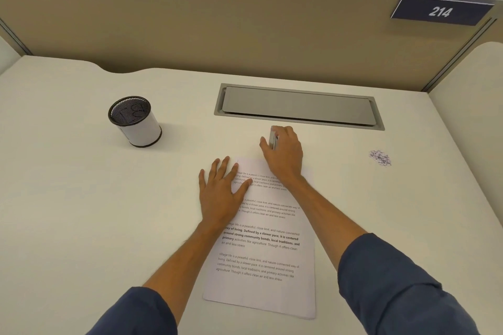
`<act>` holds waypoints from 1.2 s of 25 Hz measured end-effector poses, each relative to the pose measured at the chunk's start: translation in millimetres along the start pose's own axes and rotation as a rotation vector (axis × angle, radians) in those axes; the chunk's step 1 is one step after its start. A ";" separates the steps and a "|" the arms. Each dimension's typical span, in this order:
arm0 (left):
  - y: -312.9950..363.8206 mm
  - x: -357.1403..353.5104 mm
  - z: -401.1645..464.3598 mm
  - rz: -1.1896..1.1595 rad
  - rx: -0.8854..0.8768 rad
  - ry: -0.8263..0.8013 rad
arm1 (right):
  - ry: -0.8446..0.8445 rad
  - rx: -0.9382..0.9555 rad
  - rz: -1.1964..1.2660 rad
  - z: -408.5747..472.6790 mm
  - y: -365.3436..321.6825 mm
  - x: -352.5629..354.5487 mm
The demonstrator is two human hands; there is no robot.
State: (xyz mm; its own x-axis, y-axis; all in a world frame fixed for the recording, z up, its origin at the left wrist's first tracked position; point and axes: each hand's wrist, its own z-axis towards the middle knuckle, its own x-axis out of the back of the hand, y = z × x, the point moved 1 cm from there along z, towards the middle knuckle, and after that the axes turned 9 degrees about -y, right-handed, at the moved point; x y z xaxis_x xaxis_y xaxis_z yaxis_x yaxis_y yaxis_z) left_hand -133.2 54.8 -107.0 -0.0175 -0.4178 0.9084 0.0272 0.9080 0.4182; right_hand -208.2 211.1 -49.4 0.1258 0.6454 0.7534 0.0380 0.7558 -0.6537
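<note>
A stack of printed paper sheets (262, 258) lies on the white desk (95, 212) in front of me. My left hand (220, 193) rests flat with straight fingers on the sheets' upper left corner. Just beyond the top edge of the sheets, my right hand (284, 152) grips a small silver-grey object (273, 140), possibly a stapler, between thumb and fingers. Most of that object is hidden by the hand.
A mesh pen cup (134, 121) stands at the left. A grey cable hatch (299, 106) is set into the desk behind my hands. A small pile of tiny bits (380, 158) lies at the right. Beige partition panels close off the back, with a sign reading 214 (441, 11).
</note>
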 end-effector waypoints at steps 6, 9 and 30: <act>-4.4 -1.5 -14.9 0.015 -0.016 0.045 | -0.292 0.154 -0.075 -40.6 -13.8 -20.4; -4.5 -1.2 -16.6 0.040 -0.015 0.057 | -0.289 0.067 -0.091 -44.2 -25.5 -31.1; -5.7 45.1 25.5 -0.592 0.030 -0.079 | -0.297 -0.207 0.256 -56.8 -37.0 -31.0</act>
State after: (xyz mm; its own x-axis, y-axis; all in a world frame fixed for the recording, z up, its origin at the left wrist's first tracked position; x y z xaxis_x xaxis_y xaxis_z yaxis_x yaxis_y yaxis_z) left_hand -159.7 31.7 -68.6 -0.0954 -0.8505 0.5173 -0.0380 0.5224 0.8518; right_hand -157.1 156.8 -52.6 -0.1322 0.8358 0.5328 0.2440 0.5485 -0.7998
